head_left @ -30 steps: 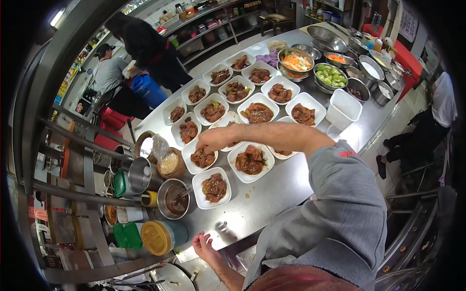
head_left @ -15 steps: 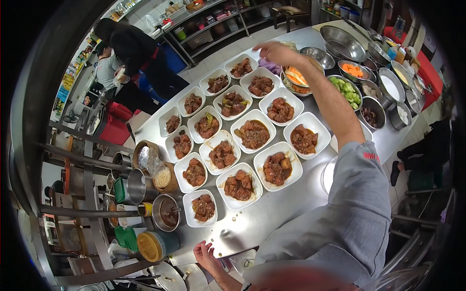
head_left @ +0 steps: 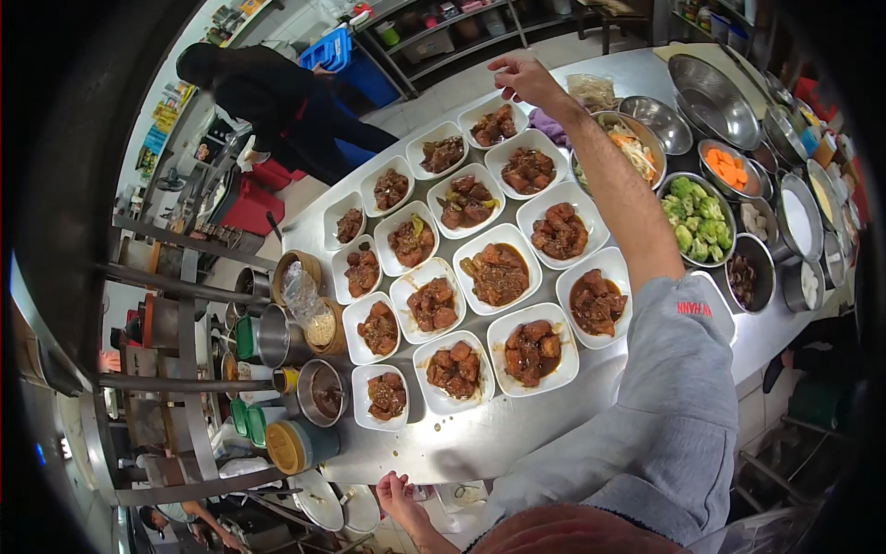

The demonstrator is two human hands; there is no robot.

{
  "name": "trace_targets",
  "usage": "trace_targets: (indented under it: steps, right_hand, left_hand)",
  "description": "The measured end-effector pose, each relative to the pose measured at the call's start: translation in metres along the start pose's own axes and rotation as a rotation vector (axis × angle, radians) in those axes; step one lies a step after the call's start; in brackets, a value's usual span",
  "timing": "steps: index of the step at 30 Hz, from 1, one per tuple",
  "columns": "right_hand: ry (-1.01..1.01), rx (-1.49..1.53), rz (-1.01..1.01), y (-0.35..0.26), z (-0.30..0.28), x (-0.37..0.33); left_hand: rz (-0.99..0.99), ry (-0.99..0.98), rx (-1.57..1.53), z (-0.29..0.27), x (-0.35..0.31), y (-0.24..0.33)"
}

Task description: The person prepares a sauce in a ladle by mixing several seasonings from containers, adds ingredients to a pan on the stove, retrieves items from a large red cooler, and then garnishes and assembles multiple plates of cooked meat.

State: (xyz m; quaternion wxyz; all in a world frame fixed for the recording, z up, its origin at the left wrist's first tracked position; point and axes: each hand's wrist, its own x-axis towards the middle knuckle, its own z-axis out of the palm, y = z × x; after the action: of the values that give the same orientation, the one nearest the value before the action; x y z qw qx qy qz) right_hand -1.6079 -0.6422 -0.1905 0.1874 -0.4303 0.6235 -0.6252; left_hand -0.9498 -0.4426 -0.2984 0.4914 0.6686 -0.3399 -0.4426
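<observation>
Hovering in the head view, the right hand [head_left: 524, 78] is near the farthest of the white dishes [head_left: 378, 424]; whether it is directly above that dish cannot be told. Its fingers are bent, the tips near one another, and I cannot tell whether they pinch anything. The left hand [head_left: 399, 497] is just beside the near edge of the steel table [head_left: 480, 429], fingers loosely curled; whether they close on something cannot be made out.

The dishes stand upright in close rows on the table, each bearing chunks of brown, sauced meat [head_left: 498, 275], a few with green pieces mixed in. Red lettering [head_left: 694, 308] stands out on the right grey sleeve [head_left: 646, 388]. Colourful packages [head_left: 166, 115] line a shelf behind, their labels too small to read.

Left of the dishes are a metal pot [head_left: 308, 379] of brown sauce, a tub with a yellow lid [head_left: 284, 447] and a clear plastic bag [head_left: 301, 294]. To the right, metal bowls hold green vegetables [head_left: 698, 219] and orange pieces [head_left: 725, 168], and a purple cloth [head_left: 548, 127] lies near the right wrist. Beyond the table, a person in black [head_left: 277, 102] bends forward.
</observation>
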Motion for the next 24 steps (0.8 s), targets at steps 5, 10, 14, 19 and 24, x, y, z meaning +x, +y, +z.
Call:
trace_targets:
  steps: [5, 10, 14, 19, 24]
  right_hand:
    - [0.007, 0.071, 0.039, 0.019, 0.019, 0.008]
    - [0.015, 0.055, 0.045, 0.033, 0.010, 0.010]
    - [-0.010, 0.023, 0.066, 0.039, 0.008, 0.005]
    - [-0.067, -0.066, 0.124, 0.039, 0.005, -0.004]
    - [-0.105, -0.137, 0.104, 0.032, 0.012, -0.009]
  left_hand:
    - [0.027, 0.046, 0.032, -0.014, -0.007, -0.006]
    - [0.046, 0.068, 0.029, -0.012, -0.005, -0.009]
    - [0.046, 0.026, 0.047, 0.001, -0.006, -0.010]
    - [0.014, 0.027, 0.050, 0.006, -0.006, -0.010]
    - [0.015, 0.045, 0.034, 0.002, -0.009, -0.012]
